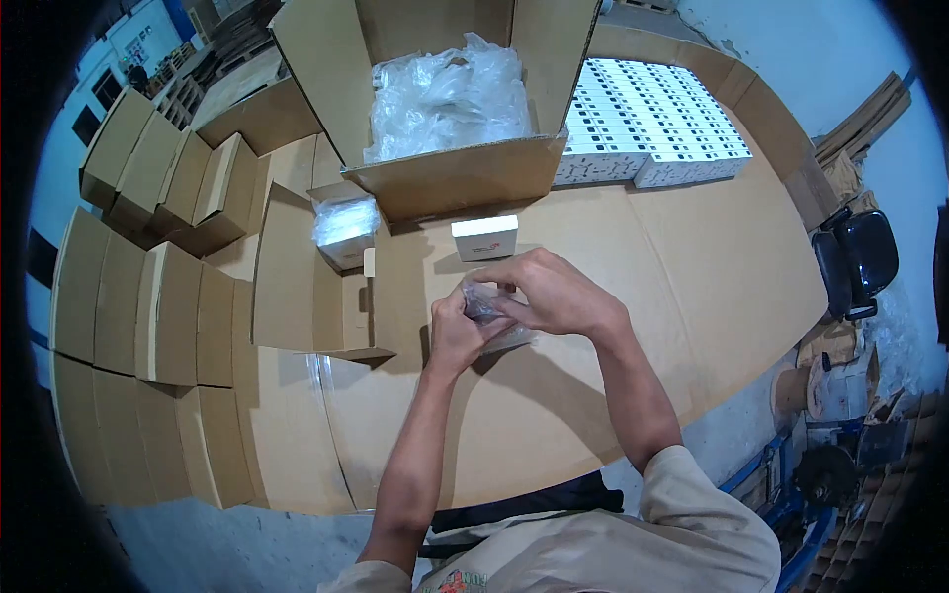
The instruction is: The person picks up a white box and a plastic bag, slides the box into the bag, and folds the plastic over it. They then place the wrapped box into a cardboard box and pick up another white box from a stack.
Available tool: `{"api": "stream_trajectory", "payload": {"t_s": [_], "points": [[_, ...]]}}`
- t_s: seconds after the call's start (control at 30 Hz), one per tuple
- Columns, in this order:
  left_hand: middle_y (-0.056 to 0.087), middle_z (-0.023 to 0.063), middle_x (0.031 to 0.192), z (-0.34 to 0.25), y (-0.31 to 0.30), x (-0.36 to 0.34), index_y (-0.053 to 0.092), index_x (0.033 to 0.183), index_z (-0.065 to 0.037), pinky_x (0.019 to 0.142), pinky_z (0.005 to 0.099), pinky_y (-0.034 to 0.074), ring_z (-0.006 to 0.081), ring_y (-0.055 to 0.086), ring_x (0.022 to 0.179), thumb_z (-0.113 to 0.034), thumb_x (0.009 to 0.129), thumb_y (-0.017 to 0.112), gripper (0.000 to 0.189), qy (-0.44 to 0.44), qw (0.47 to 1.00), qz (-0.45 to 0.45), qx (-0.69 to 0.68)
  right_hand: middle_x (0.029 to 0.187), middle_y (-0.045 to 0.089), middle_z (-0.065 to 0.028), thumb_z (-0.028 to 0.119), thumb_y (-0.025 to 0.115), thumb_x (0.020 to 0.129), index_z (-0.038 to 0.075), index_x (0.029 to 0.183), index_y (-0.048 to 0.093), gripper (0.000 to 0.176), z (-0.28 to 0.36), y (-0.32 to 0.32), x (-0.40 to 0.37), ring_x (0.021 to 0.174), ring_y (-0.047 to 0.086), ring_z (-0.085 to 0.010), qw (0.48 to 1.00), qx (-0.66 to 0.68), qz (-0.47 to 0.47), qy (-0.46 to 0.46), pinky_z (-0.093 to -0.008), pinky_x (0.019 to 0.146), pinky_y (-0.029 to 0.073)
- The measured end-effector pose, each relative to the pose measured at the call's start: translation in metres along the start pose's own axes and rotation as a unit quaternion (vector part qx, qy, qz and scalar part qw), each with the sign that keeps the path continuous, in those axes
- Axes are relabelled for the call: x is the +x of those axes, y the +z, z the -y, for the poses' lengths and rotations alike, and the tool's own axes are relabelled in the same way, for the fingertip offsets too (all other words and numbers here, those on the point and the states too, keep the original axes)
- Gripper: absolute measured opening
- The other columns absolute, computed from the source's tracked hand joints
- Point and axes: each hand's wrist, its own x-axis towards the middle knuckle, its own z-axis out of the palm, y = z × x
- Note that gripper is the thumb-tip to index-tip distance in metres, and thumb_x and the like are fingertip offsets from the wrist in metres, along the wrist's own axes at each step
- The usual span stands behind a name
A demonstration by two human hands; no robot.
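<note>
My left hand (455,333) and my right hand (556,293) meet over the middle of the table, fingers closed on a clear plastic bag (482,300). Under my fingers a pale box-like edge (512,341) shows through or below the plastic; the rest of it is hidden by my hands. Just beyond them stands a small white box (484,239) with print on its front. To the left, an open cardboard carton (326,272) holds plastic-wrapped white boxes (346,229) at its far end.
A large open carton (460,183) full of clear plastic bags (450,99) stands at the back. Right of it lie rows of white printed boxes (652,114). Brown cartons (129,296) are stacked along the left side. Cardboard covers the table (712,287), and a black chair (860,252) stands beyond its right edge.
</note>
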Motion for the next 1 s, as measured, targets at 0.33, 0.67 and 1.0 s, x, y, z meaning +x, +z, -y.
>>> {"api": "stream_trajectory", "payload": {"t_s": [0.33, 0.67, 1.0], "points": [[0.078, 0.0123, 0.099, 0.005, 0.0, 0.005, 0.072, 0.111, 0.002, 0.082, 0.0349, 0.059, 0.0198, 0.075, 0.09, -0.019, 0.074, 0.093, 0.047, -0.019, 1.0, 0.016, -0.005, 0.084, 0.071, -0.0231, 0.017, 0.07, 0.087, 0.003, 0.099, 0.074, 0.018, 0.001, -0.013, 0.004, 0.085, 0.069, -0.0433, 0.999, -0.024, 0.031, 0.037, -0.0506, 0.08, 0.055], [0.078, 0.0096, 0.098, 0.019, 0.001, 0.006, 0.074, 0.106, 0.001, 0.082, 0.0342, 0.059, 0.017, 0.073, 0.09, -0.015, 0.076, 0.091, 0.037, -0.08, 0.992, 0.048, -0.087, 0.081, 0.07, -0.0182, 0.018, 0.077, 0.087, 0.002, 0.095, 0.072, 0.018, -0.006, -0.006, 0.005, 0.081, 0.069, -0.0329, 0.997, -0.055, -0.052, 0.003, -0.0401, 0.079, 0.052], [0.077, 0.0128, 0.102, -0.002, -0.004, 0.006, 0.073, 0.107, 0.002, 0.088, 0.0356, 0.058, 0.0197, 0.073, 0.093, -0.015, 0.076, 0.092, 0.04, -0.095, 0.992, 0.014, -0.082, 0.114, 0.071, -0.0065, 0.002, 0.064, 0.099, 0.001, 0.122, 0.067, 0.023, -0.09, 0.022, 0.002, 0.103, 0.064, -0.0127, 0.873, 0.343, -0.345, 0.035, -0.028, 0.085, 0.052]]}}
